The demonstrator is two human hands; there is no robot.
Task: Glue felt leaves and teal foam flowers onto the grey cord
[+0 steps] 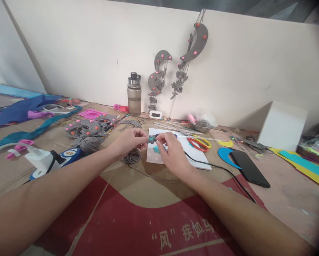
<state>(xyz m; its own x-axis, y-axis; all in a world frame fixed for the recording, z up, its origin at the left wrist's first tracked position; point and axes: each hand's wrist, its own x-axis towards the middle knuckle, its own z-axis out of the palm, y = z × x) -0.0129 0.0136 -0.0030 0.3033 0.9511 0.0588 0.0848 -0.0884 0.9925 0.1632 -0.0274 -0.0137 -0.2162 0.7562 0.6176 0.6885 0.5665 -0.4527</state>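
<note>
A small grey-and-teal flower-shaped piece (151, 139) is held between my two hands above a white board (202, 163). My left hand (131, 143) pinches its left side with thumb and fingertips. On the other side, the closed thumb and fingers of my right hand (172, 151) grip the piece. A flat teal flower cutout (156, 150) lies on the board just below. Grey yarn (132, 157) is coiled under my left hand, with a strand trailing to the right. Behind my right hand, a dark blue tool is mostly hidden.
Scissors with orange and yellow handles (199, 144), a blue crescent (226, 157) and a black phone (249, 169) lie right. A black cord (218, 165) crosses there. Left are a power strip (68, 156) and grey crescents (82, 128). A bottle (134, 99) stands behind.
</note>
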